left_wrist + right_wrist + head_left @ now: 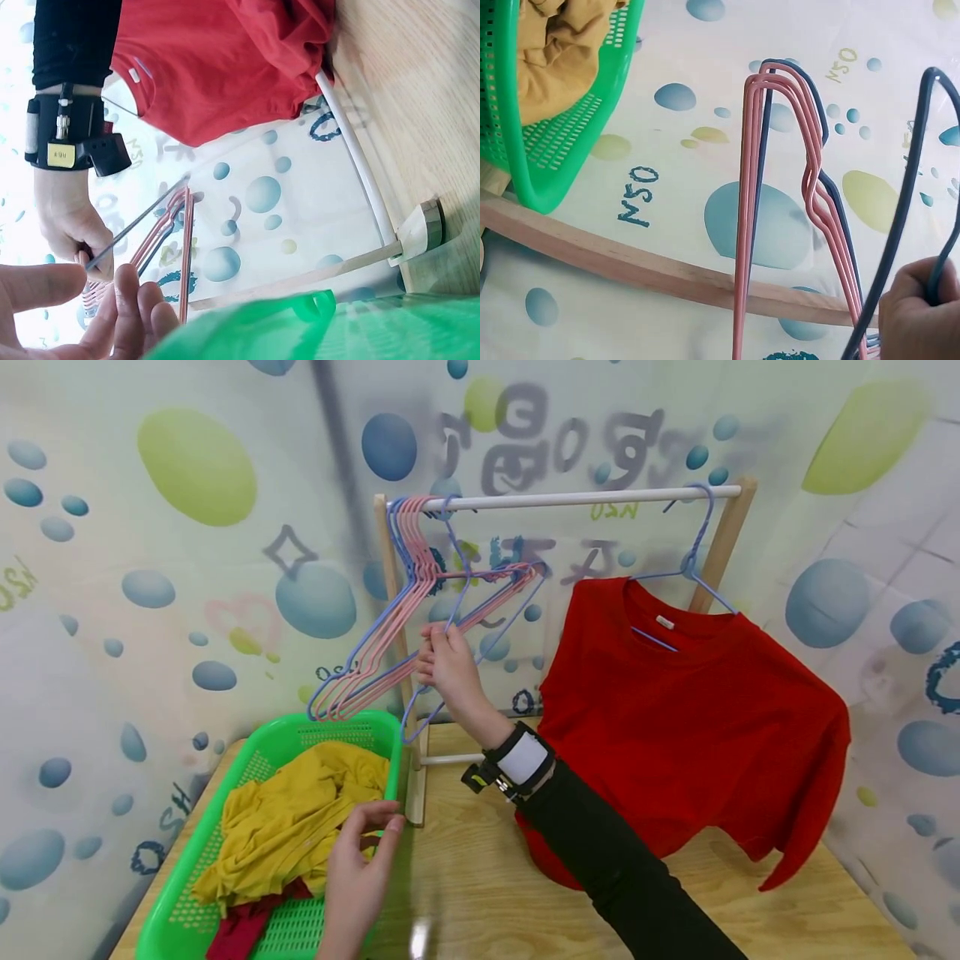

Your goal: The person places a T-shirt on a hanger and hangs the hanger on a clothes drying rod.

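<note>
In the head view my right hand (456,675) grips one side of a blue clothes hanger (910,180), whose hook is still at the rail. Beside it, at the rail's left end, hang several pink and blue hangers (417,603). My left hand (354,881) hovers lower down by the green basket's right rim, its fingers loosely bent and nothing held. The left wrist view shows its thumb (45,289) apart from the fingers. A red shirt (675,718) hangs from another blue hanger (701,539) at the rail's right end.
The green basket (197,839) at left holds a yellow garment (307,802) and a dark red cloth (247,927). A wooden-legged rack with a white rail (570,500) stands on the wooden table (480,877). A patterned sheet (300,468) lies behind.
</note>
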`<state>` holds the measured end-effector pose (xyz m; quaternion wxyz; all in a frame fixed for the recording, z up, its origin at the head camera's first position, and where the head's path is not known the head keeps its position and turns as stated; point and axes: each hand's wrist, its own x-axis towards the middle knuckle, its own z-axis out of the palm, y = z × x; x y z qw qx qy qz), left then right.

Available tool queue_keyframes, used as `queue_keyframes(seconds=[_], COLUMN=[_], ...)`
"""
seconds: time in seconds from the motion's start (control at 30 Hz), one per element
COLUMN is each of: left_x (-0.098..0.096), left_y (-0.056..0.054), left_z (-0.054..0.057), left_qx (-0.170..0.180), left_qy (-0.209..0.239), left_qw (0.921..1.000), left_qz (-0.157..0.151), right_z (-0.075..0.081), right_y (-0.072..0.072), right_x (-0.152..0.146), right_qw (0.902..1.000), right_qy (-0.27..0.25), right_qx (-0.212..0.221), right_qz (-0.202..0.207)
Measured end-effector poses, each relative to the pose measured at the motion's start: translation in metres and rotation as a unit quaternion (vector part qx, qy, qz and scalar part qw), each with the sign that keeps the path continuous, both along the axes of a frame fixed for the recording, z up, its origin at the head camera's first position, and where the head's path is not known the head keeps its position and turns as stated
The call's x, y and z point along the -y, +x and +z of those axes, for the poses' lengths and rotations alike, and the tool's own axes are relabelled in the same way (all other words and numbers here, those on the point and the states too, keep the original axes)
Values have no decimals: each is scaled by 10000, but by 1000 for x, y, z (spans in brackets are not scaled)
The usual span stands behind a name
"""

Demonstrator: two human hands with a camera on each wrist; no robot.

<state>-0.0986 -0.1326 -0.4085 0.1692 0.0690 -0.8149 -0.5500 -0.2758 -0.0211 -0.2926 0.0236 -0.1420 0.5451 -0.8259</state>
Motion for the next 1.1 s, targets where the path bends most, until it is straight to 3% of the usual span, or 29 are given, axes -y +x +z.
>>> queue_keyframes(seconds=[0.2,0.5,0.67,0.87,1.1], left_x=[2,1,1,1,0], left_y=[1,0,0,0,1], left_z=[0,0,0,2,2], left_qx=[-181,4,19,77,-32], left_qy=[-70,-72,-96,-70,-53], left_qw=[9998,10000,9999,9999,10000], left_qz=[24,-17,-39,-3,3], right_z=[4,22,30,33,26], right_y=[2,6,12,27,54], right_x=[-11,-28,-40,-57,-81], right_qw=[9999,9982,9983,9981,9978], right_qy=[-162,-589,-581,-474,-70], right_qx=[43,85,-70,-314,-407], right_qz=[-3,-15,42,223,515])
